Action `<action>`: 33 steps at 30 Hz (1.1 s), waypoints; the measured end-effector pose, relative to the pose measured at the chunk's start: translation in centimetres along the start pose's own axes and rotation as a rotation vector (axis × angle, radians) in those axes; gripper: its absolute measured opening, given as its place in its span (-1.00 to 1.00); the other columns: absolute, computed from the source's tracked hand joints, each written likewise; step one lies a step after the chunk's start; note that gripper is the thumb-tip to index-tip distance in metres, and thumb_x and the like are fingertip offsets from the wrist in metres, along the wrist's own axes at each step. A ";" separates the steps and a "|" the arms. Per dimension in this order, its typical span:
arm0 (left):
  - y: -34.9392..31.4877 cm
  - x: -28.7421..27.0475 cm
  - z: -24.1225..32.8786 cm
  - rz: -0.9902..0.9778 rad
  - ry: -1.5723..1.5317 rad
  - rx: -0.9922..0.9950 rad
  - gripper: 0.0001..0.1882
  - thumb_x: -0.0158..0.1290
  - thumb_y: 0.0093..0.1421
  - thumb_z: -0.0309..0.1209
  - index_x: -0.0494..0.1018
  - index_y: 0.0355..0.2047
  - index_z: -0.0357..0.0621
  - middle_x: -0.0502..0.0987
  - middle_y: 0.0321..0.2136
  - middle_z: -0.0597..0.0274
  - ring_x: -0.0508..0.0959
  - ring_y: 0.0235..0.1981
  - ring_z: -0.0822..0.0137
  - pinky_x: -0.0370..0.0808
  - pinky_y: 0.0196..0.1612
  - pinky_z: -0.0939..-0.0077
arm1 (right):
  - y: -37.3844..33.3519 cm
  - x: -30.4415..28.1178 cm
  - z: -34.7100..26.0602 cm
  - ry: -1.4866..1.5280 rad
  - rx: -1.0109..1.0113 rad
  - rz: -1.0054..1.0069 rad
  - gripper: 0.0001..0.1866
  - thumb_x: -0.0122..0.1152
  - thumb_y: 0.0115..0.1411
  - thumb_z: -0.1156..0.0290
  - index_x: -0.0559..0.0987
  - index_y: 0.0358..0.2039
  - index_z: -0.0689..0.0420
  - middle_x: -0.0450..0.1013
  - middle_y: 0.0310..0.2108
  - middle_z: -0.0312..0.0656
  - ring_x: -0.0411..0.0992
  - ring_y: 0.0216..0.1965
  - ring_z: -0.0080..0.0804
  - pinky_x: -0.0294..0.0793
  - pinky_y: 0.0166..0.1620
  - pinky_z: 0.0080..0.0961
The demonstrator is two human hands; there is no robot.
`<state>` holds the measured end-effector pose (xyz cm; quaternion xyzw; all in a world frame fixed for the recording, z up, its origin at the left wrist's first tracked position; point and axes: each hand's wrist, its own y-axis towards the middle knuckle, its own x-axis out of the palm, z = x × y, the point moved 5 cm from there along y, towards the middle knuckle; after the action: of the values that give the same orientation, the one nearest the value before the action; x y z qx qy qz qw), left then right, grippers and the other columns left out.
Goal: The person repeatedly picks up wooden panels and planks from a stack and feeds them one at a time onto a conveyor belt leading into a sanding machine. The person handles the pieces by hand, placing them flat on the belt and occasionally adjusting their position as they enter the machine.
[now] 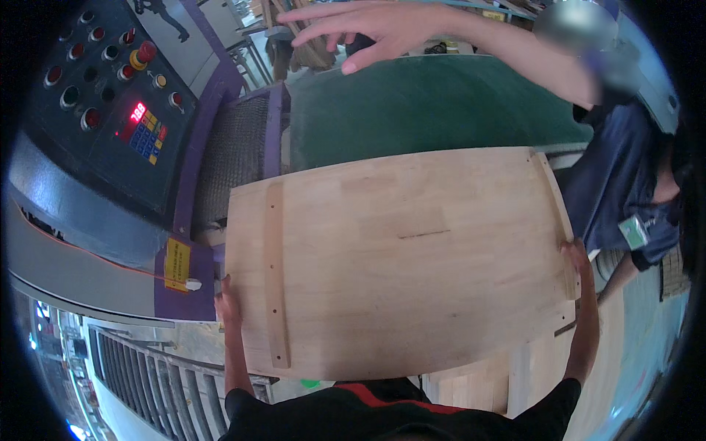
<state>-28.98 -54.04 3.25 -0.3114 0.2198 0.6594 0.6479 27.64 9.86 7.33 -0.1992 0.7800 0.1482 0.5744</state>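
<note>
A large pale wooden panel (382, 279) spans the space in front of my body. A narrow batten (276, 272) with several dark holes runs along its left part, and another batten (557, 220) lies along its right edge. My left hand (228, 301) grips the left edge, its fingers partly hidden by the panel. On the opposite side my right hand (575, 254) is closed on the right edge by the batten. A short dark crack-like mark shows near the panel's middle.
Beyond the panel lies a machine's green conveyor belt (434, 110). A co-worker's hand (382, 33) reaches across above it from the right. At left stands a control panel (110, 95) with buttons and a lit red display. A metal railing (158, 375) is at lower left; wooden boards (478, 382) lie below right.
</note>
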 end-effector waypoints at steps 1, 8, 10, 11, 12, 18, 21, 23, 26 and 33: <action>0.1 0.5 0.0 -0.022 -0.019 0.008 -0.15 -0.07 0.01 0.24 0.47 -0.12 -0.44 0.50 -0.15 -0.26 0.48 -0.08 0.01 0.33 0.00 0.25 | 3.1 0.1 -2.7 0.003 -0.059 0.006 -0.42 0.19 0.04 -0.07 0.46 -0.17 0.22 0.39 -0.18 0.04 0.34 -0.13 -0.18 0.33 -0.15 -0.01; 3.9 3.6 -1.9 -0.035 0.150 0.000 -0.30 -0.16 0.10 0.18 0.50 -0.10 -0.22 0.48 -0.08 -0.17 0.44 -0.01 -0.08 0.30 0.04 0.18 | 18.6 4.0 -16.0 0.089 -0.296 0.004 -0.43 0.19 0.04 -0.06 0.46 -0.19 0.23 0.40 -0.22 0.02 0.34 -0.18 -0.18 0.33 -0.18 -0.05; 4.8 4.7 -0.8 -0.060 0.243 -0.015 -0.28 -0.14 0.07 0.19 0.48 -0.07 -0.22 0.48 -0.08 -0.17 0.42 0.01 -0.11 0.29 0.06 0.17 | 18.3 4.7 -10.8 0.084 -0.243 0.006 -0.44 0.19 0.04 -0.05 0.46 -0.20 0.23 0.40 -0.23 0.02 0.35 -0.19 -0.18 0.33 -0.19 -0.07; 4.2 5.8 0.5 -0.080 0.262 0.015 -0.26 -0.12 0.05 0.20 0.48 -0.07 -0.23 0.48 -0.08 -0.18 0.42 0.01 -0.12 0.29 0.06 0.17 | 17.6 4.6 -7.5 0.066 -0.201 0.007 -0.44 0.19 0.04 -0.05 0.46 -0.20 0.23 0.40 -0.24 0.01 0.35 -0.20 -0.19 0.33 -0.19 -0.07; 3.2 5.1 0.7 -0.069 0.305 0.024 -0.24 -0.09 0.03 0.21 0.47 -0.06 -0.24 0.48 -0.08 -0.19 0.42 0.02 -0.14 0.29 0.06 0.17 | 17.2 6.3 -5.6 0.070 -0.180 -0.023 -0.44 0.19 0.04 -0.05 0.46 -0.20 0.23 0.40 -0.24 0.01 0.35 -0.21 -0.19 0.33 -0.20 -0.08; 5.0 8.1 3.2 -0.147 0.141 -0.036 -0.18 -0.02 -0.01 0.22 0.47 -0.14 -0.43 0.49 -0.16 -0.32 0.47 -0.06 -0.12 0.33 0.00 0.17 | 13.1 5.9 5.4 0.054 0.002 -0.035 -0.44 0.19 0.04 -0.04 0.47 -0.22 0.24 0.41 -0.27 -0.01 0.36 -0.25 -0.19 0.34 -0.23 -0.11; 4.7 9.1 4.1 -0.212 0.149 -0.129 -0.17 -0.02 -0.01 0.22 0.47 -0.20 -0.51 0.53 -0.27 -0.31 0.52 -0.15 -0.07 0.37 -0.06 0.18 | 12.5 5.8 7.4 0.050 0.035 -0.032 -0.45 0.19 0.04 -0.04 0.47 -0.23 0.24 0.41 -0.29 -0.01 0.36 -0.27 -0.20 0.34 -0.24 -0.13; 5.4 9.7 1.9 -0.159 0.146 0.039 -0.17 -0.02 -0.01 0.21 0.48 -0.24 -0.53 0.54 -0.33 -0.29 0.53 -0.20 -0.05 0.37 -0.09 0.19 | 12.2 6.0 7.7 0.055 0.039 -0.037 -0.45 0.19 0.04 -0.04 0.47 -0.23 0.25 0.42 -0.30 -0.02 0.36 -0.28 -0.20 0.34 -0.25 -0.14; 7.2 10.7 -1.2 -0.100 0.134 0.150 -0.19 -0.02 0.00 0.19 0.48 -0.27 -0.55 0.54 -0.37 -0.27 0.53 -0.20 -0.02 0.37 -0.10 0.19 | 12.0 6.2 8.1 0.056 0.049 -0.042 -0.45 0.19 0.04 -0.03 0.47 -0.24 0.25 0.42 -0.32 -0.03 0.36 -0.30 -0.20 0.34 -0.26 -0.16; 10.2 10.2 -8.2 -0.499 -0.257 0.111 -0.28 -0.19 0.22 0.09 0.25 0.06 -0.39 0.41 -0.03 -0.14 0.43 -0.01 0.11 0.25 0.14 0.35 | 11.9 6.4 7.3 0.056 0.021 -0.042 -0.46 0.19 0.04 -0.03 0.47 -0.26 0.26 0.43 -0.36 -0.04 0.37 -0.35 -0.21 0.35 -0.30 -0.20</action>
<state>-37.74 -53.11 -10.85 -0.2339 0.0882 0.5008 0.8287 26.37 22.74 -0.93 -0.2134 0.7930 0.1221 0.5574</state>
